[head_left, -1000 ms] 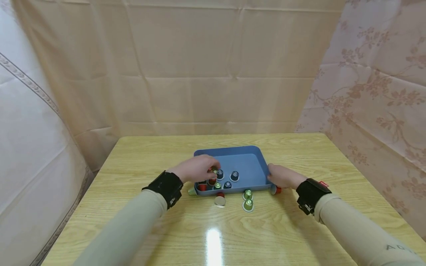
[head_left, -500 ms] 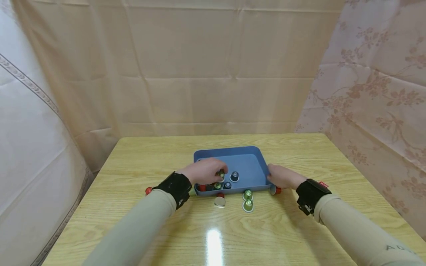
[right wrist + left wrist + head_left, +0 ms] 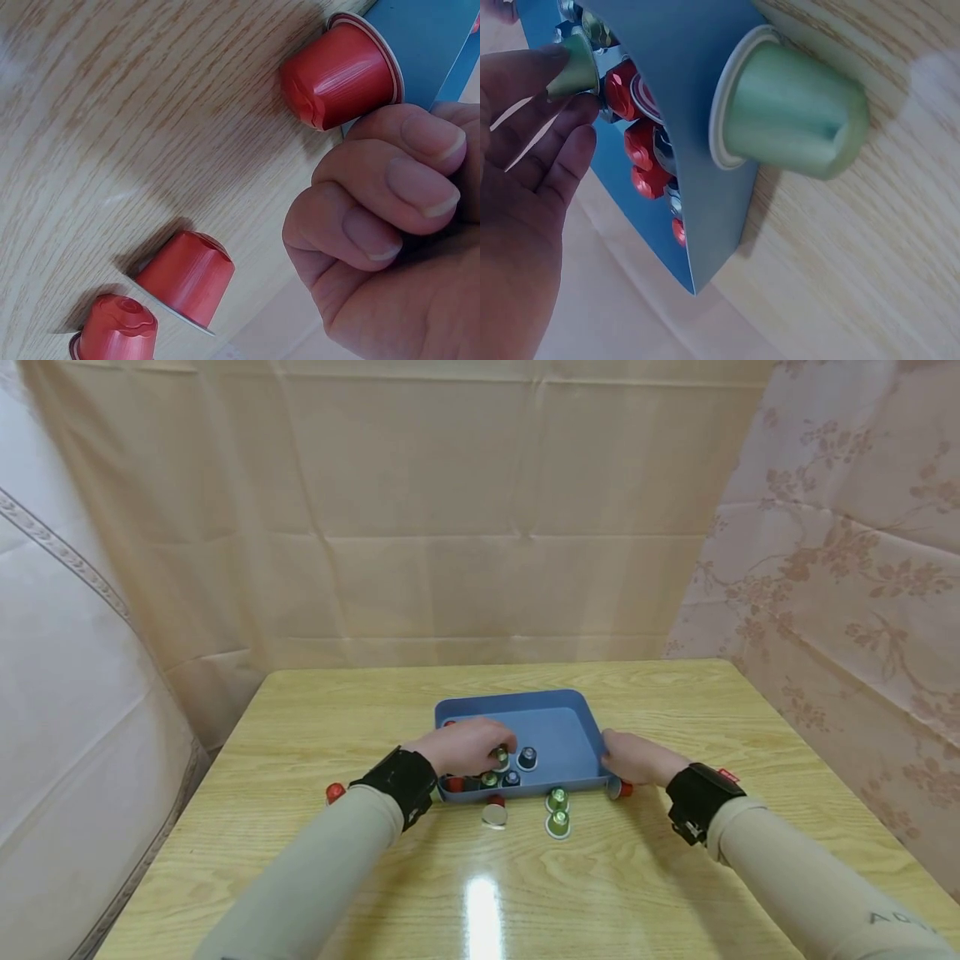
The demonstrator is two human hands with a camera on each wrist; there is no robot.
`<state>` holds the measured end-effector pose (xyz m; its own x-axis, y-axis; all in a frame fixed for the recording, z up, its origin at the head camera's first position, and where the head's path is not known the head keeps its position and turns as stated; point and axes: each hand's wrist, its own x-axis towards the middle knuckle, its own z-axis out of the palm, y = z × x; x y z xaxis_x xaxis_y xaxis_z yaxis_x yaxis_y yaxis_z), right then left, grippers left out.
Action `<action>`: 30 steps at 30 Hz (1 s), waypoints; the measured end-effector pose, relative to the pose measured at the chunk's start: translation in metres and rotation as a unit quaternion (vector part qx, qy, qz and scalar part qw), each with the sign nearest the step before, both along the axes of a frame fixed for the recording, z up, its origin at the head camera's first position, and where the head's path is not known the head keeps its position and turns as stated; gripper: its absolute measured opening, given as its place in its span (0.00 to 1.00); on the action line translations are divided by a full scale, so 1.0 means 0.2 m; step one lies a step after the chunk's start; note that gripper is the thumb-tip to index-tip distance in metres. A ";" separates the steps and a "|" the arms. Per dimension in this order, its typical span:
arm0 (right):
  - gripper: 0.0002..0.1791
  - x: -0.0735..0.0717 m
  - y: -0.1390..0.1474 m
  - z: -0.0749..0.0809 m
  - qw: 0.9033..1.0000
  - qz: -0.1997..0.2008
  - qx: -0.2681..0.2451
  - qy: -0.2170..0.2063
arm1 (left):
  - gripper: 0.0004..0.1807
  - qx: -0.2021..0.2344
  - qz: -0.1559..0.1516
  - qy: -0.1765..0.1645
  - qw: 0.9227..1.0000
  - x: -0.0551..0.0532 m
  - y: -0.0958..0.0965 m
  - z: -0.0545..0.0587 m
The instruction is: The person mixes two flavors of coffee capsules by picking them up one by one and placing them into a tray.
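Note:
Over the left part of a shallow blue tray, my left hand pinches a green coffee capsule between fingertips and thumb. Red, green and dark capsules crowd around it inside the tray, partly hidden by the hand. A dark capsule stands just to the right of these fingers. My right hand is at the tray's right side and grips its wall, with fingers curled in the right wrist view; the thumb is hidden there. Beside that hand a red capsule lies on its side against the tray.
Outside the tray's left end lies a pale green capsule. Two green capsules, a near one and one behind it, stand in front of the tray. A capsule with its pale lid forward lies nearby. Another red capsule is by the left sleeve.
My left hand has moved right and slightly down within the tray with the green capsule. A red capsule has come into sight beside the left sleeve. The right hand stays put.

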<state>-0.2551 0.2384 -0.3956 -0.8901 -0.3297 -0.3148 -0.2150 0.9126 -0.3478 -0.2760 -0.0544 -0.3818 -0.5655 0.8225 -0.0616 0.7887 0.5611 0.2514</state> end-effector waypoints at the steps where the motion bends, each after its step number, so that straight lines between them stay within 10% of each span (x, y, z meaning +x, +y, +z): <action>1: 0.14 0.00 0.00 0.00 1.000 0.000 0.000 -0.001 | 0.13 -0.005 0.001 0.004 1.000 0.00 0.00 0.00; 30: 0.13 -0.01 0.00 0.00 1.000 0.013 0.005 -0.003 | 0.12 -0.026 0.059 0.009 0.998 0.06 -0.44 0.18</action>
<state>-0.2564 0.2386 -0.3955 -0.8796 -0.3491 -0.3230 -0.2368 0.9104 -0.3392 -0.2636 -0.1433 -0.3460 -0.6590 0.7465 -0.0916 0.7208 0.6616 0.2066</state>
